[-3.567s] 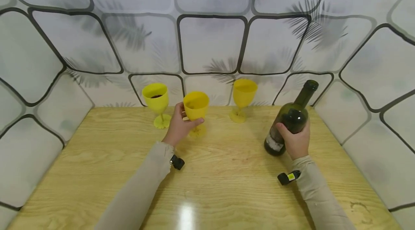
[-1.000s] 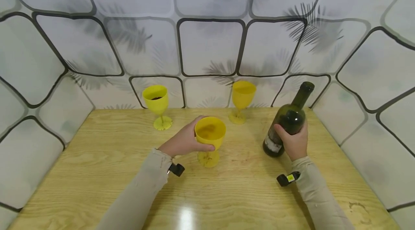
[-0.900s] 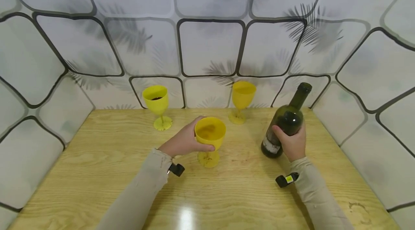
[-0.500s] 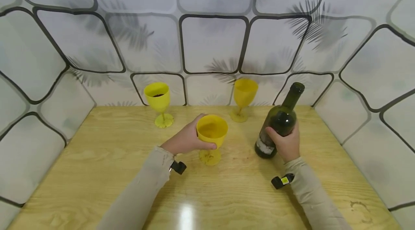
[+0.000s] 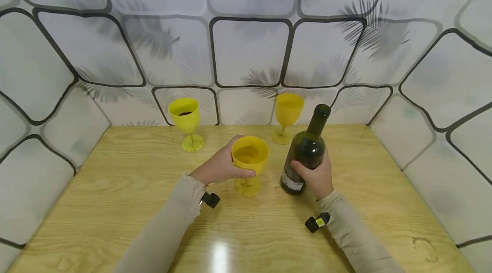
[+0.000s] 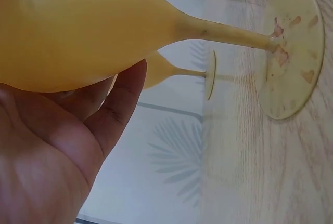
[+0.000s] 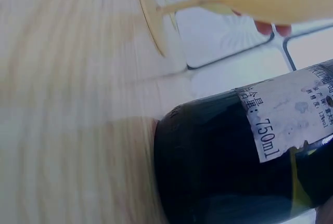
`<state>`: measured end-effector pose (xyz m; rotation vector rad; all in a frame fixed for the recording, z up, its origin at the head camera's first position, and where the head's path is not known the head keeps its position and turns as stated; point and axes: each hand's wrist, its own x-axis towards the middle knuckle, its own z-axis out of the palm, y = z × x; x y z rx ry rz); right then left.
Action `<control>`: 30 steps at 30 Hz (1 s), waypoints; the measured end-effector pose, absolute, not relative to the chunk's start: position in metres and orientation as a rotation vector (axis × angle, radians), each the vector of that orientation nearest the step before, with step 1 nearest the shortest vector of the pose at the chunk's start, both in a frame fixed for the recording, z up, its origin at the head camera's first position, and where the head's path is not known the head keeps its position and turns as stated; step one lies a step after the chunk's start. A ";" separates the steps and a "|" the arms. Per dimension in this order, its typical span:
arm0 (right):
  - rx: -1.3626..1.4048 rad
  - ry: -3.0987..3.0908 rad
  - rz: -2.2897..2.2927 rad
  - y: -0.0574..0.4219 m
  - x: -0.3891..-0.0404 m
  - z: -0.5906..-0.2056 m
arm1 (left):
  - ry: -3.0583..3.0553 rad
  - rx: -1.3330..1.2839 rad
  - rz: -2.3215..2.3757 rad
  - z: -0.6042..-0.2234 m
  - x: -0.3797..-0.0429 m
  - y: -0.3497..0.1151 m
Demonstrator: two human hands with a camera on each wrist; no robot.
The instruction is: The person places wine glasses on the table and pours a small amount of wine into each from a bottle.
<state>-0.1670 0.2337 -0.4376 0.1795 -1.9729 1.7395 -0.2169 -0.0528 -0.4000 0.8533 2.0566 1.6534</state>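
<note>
My left hand (image 5: 224,164) grips the bowl of a yellow goblet (image 5: 250,159) near the middle of the table. In the left wrist view the stem and the stained round foot (image 6: 291,50) show, with the fingers wrapped round the bowl. Just to its right, my right hand (image 5: 315,174) grips the body of a dark green wine bottle (image 5: 307,149). The bottle leans, neck up and to the right, its base close over the wood. A worn white label (image 7: 289,112) marked 750ml shows on it in the right wrist view.
A yellow goblet (image 5: 185,117) with dark liquid inside stands at the back left. Another yellow goblet (image 5: 289,110) stands behind the bottle, near the patterned wall (image 5: 250,55). The wooden table (image 5: 127,187) meets walls at the back and both sides.
The left hand brought its goblet forward and slightly right, then held it still. The right hand has carried the bottle leftward, close to that goblet.
</note>
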 end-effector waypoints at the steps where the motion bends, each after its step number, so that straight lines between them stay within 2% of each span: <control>1: 0.180 -1.977 1.738 0.231 -0.166 -0.438 | 2.059 0.852 1.656 -0.400 -0.217 -0.053; 16: 0.184 -1.996 1.738 0.208 -0.156 -0.438 | 2.040 0.871 1.687 -0.403 -0.218 -0.053; 30: 0.407 -2.081 1.712 0.213 -0.151 -0.426 | 2.031 0.872 1.700 -0.404 -0.219 -0.050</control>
